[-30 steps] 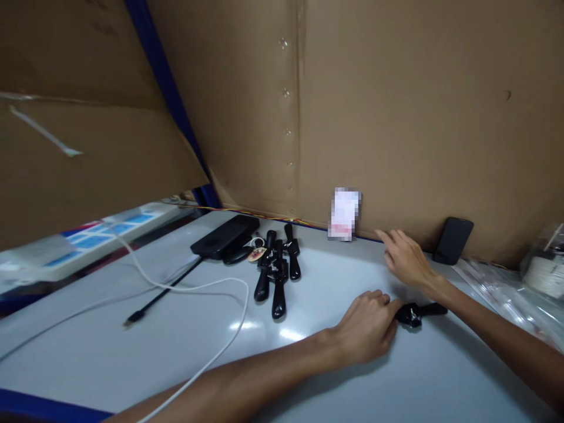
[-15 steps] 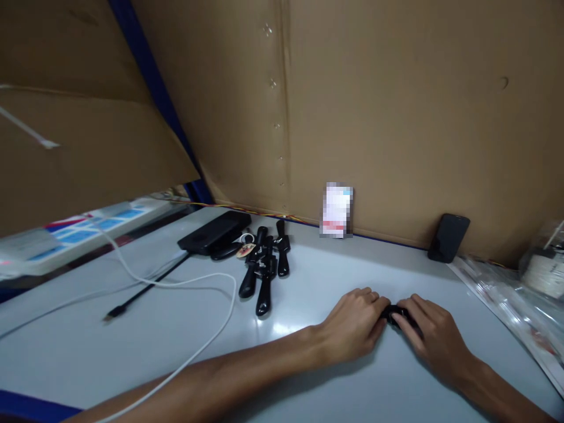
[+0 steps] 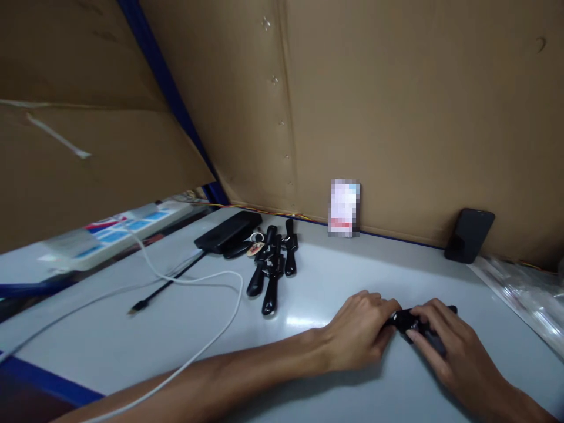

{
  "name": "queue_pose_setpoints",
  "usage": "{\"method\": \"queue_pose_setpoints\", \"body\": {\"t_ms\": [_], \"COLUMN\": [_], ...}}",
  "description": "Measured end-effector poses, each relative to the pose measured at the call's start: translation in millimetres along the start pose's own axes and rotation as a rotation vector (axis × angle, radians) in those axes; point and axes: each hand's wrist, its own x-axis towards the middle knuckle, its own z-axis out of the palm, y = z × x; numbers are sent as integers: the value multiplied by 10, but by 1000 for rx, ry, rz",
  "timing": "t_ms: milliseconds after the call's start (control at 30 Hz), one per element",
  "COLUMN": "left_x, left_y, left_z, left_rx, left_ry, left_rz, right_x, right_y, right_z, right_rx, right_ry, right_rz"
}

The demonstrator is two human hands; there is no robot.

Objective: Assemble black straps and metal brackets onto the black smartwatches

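Observation:
Low over the grey table [image 3: 308,294], at the right, both hands hold one black tool [image 3: 404,322] that resembles the handled tools lying on the table. My left hand [image 3: 359,332] is closed round its left end. The fingers and thumb of my right hand [image 3: 456,346] pinch its middle, and the tool's right end shows past the knuckles. Left of my hands, several black two-handled tools [image 3: 271,294] lie in a loose pile, with a ring and a small oval tag [image 3: 255,249] at its upper left.
A black power bank [image 3: 229,231], white cable [image 3: 220,335] and power strip [image 3: 127,235] are on the left. A lit phone [image 3: 344,207] and a dark phone [image 3: 469,235] lean against the cardboard wall [image 3: 396,117]. Clear plastic bags [image 3: 520,294] lie at the right.
The view has shifted, so most things appear further right. My right hand has moved right along the black tool and opened slightly, showing more of the tool's middle and its right end.

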Motion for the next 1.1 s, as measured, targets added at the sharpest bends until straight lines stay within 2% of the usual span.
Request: {"method": "queue_pose_setpoints", "body": {"t_ms": [67, 300, 500, 633, 767, 900, 1100], "left_x": [-8, -2, 33, 41, 35, 22, 3], "left_y": [-11, -22, -24, -34, -37, -37, -38], "left_z": [15, 20, -17, -33, -21, 6, 17], "left_rx": [-14, -113, -224, -295, -254, -180, -110], "left_ry": [7, 26, 9, 1, 10, 14, -2], "left_rz": [-6, -20, -84, -99, -41, -19, 6], "right_x": [-29, -7, 5, 11, 18, 10, 20], "right_y": [0, -49, -60, -35, -40, -51, -28], "right_z": [32, -53, -66, -54, -70, -92, -41], "right_rx": [-36, 50, -34, -9, 56, 111, 53], "right_ry": [-22, -58, -86, -86, -69, -89, -29], "right_rz": [8, -151, -102, -137, -112, -165, 29]}}
